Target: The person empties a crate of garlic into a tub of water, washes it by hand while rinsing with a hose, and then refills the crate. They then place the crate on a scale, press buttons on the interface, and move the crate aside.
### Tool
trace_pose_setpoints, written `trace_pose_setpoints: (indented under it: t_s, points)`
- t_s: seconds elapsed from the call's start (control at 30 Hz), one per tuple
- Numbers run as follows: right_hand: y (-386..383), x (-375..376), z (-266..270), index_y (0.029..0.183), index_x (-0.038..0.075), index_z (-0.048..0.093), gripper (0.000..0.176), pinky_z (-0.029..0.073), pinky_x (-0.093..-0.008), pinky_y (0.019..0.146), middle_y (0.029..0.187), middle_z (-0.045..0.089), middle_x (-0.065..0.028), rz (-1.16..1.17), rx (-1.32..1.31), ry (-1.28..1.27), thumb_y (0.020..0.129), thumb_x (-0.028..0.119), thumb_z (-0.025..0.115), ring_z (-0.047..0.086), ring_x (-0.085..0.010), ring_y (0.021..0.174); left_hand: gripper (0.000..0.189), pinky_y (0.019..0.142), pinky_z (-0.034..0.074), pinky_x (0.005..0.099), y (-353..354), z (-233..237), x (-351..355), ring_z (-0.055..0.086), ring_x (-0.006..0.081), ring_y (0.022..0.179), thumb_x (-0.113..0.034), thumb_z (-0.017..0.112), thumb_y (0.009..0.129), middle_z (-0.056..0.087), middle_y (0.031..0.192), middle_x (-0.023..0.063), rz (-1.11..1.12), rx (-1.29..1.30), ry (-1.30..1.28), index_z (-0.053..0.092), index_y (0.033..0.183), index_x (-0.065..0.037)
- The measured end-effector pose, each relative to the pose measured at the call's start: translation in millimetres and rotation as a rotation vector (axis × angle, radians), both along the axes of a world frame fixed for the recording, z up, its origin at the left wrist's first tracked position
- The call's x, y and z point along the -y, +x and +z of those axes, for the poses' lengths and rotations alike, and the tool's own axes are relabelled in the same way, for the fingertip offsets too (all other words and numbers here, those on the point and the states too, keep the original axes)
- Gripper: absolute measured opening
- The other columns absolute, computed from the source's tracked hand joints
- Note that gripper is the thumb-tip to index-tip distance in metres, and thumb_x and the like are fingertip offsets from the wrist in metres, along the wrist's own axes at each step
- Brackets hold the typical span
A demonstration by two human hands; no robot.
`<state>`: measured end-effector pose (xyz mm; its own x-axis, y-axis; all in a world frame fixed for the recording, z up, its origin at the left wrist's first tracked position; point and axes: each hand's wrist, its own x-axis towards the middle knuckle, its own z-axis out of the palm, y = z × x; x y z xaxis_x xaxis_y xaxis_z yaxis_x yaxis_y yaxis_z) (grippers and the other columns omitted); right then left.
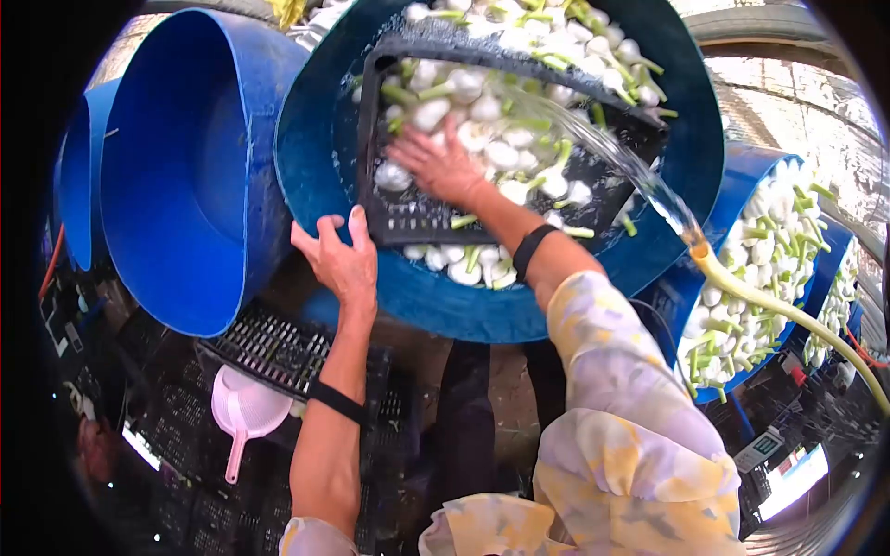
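Note:
A black plastic crate (422,208) sits tilted inside a large round blue tub (408,301), with white garlic bulbs (502,154) on green stems in it. My right hand (438,165) lies over the bulbs, fingers spread and slightly blurred. At the crate's near left corner is my left hand (341,255), its fingers apart and the thumb right at the crate's edge. Water pours from a yellow hose (742,289) across the crate's right side. More bulbs lie in the tub beyond the crate and below its near edge.
An upright-walled blue barrel (176,176) lies open toward me at left. Blue containers full of garlic (756,269) stand at right. Lower left, a pink strainer (248,408) rests by a black slatted crate (278,347). A small scale-like device (760,448) is at lower right.

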<state>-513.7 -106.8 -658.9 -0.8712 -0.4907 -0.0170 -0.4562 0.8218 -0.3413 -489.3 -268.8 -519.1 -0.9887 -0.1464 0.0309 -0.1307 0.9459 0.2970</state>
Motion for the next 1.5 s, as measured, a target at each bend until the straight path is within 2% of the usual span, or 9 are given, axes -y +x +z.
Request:
trace_pose_setpoints:
  t_s: [0.4,0.53,0.63,0.8,1.0,1.13,1.2,1.37,1.5]
  points:
    - [81.3,-145.8,10.2,0.084,0.0,0.065,0.037,0.04,-0.0386,0.088,0.094,0.061,-0.0224,-1.214,-0.091,-0.328,0.082,0.036,0.056,0.055,-0.0368,0.095,0.032,0.084,0.043,0.0495,-0.6,4.4,19.7,0.044,0.0475,0.106,-0.033,0.065,0.081,0.033,0.123,0.0314,0.035,0.045,0.07,0.054,0.089,-0.004]
    - [-19.8,-119.7,-102.7,0.123,-0.003,0.045,0.07,0.042,-0.0378,0.087,0.115,0.053,-0.0219,-1.939,-0.184,-0.192,0.078,0.048,0.06,0.054,-0.0359,0.098,0.034,0.084,0.043,0.0497,-1.9,1.3,14.3,0.044,0.0484,0.106,-0.034,0.064,0.081,0.034,0.122,0.0327,0.045,0.048,0.064,0.054,0.09,-0.003]
    - [-50.0,-35.9,-52.7,0.134,-0.013,0.02,0.079,0.029,-0.0532,0.099,0.135,0.027,-0.0363,-1.713,0.604,0.0,0.087,0.046,0.044,0.031,-0.0526,0.12,0.035,0.085,0.042,0.0497,-5.2,-6.9,15.5,0.043,0.0492,0.106,-0.035,0.064,0.081,0.034,0.12,0.0334,-0.002,0.032,0.022,0.054,0.089,-0.002]
    - [-21.4,79.9,38.5,0.134,-0.004,0.03,0.064,0.008,-0.0668,0.1,0.133,0.038,-0.025,-0.889,0.196,-0.223,0.082,0.026,0.051,0.025,-0.0415,0.129,0.033,0.087,0.039,0.0507,-3.4,-0.9,-4.5,0.042,0.0495,0.106,-0.034,0.062,0.083,0.036,0.118,0.0342,-0.005,-0.013,-0.032,0.056,0.088,-0.001]
    - [32.8,-88.5,-15.6,0.129,0.02,0.046,0.047,0.028,-0.0449,0.104,0.122,0.053,-0.0119,-0.251,0.355,-0.265,0.083,0.026,0.052,0.046,-0.0298,0.117,0.03,0.089,0.038,0.0475,-7.8,3.0,-12.0,0.041,0.0466,0.111,-0.031,0.058,0.086,0.036,0.122,0.0306,0.059,0.028,0.004,0.058,0.087,-0.001]
    - [22.9,-136.3,51.6,0.112,0.01,0.056,0.033,0.04,-0.0415,0.092,0.111,0.058,-0.0176,-0.723,0.515,-0.044,0.081,0.021,0.053,0.051,-0.0333,0.108,0.032,0.088,0.038,0.0484,-7.8,3.5,-3.5,0.04,0.0464,0.113,-0.032,0.058,0.086,0.035,0.123,0.0309,0.022,0.015,0.005,0.057,0.088,-0.001]
    - [42.3,-160.8,49.8,0.099,0.006,0.061,0.026,0.047,-0.0415,0.078,0.096,0.062,-0.0147,-0.789,-0.378,-0.077,0.077,0.017,0.056,0.058,-0.0334,0.09,0.032,0.087,0.039,0.0482,-6.4,1.6,3.5,0.041,0.0462,0.112,-0.033,0.058,0.086,0.035,0.122,0.0307,0.037,0.036,0.026,0.058,0.089,-0.001]
    - [88.3,-107.9,-43.9,0.126,0.004,0.049,0.061,0.032,-0.0515,0.098,0.134,0.039,-0.0215,-1.535,0.394,0.21,0.084,0.048,0.047,0.037,-0.0384,0.122,0.035,0.082,0.044,0.0506,-7.7,0.9,14.7,0.045,0.0487,0.104,-0.034,0.06,0.085,0.033,0.122,0.0321,0.033,0.049,0.044,0.055,0.093,-0.001]
    - [16.8,-15.8,-76.9,0.139,0.001,0.019,0.074,0.03,-0.05,0.101,0.14,0.019,-0.0271,-1.986,0.244,-0.899,0.085,0.04,0.05,0.032,-0.044,0.124,0.03,0.086,0.04,0.0472,-16.2,-1.2,8.3,0.044,0.0448,0.107,-0.032,0.059,0.085,0.036,0.12,0.0284,0.029,0.004,0.065,0.057,0.09,-0.002]
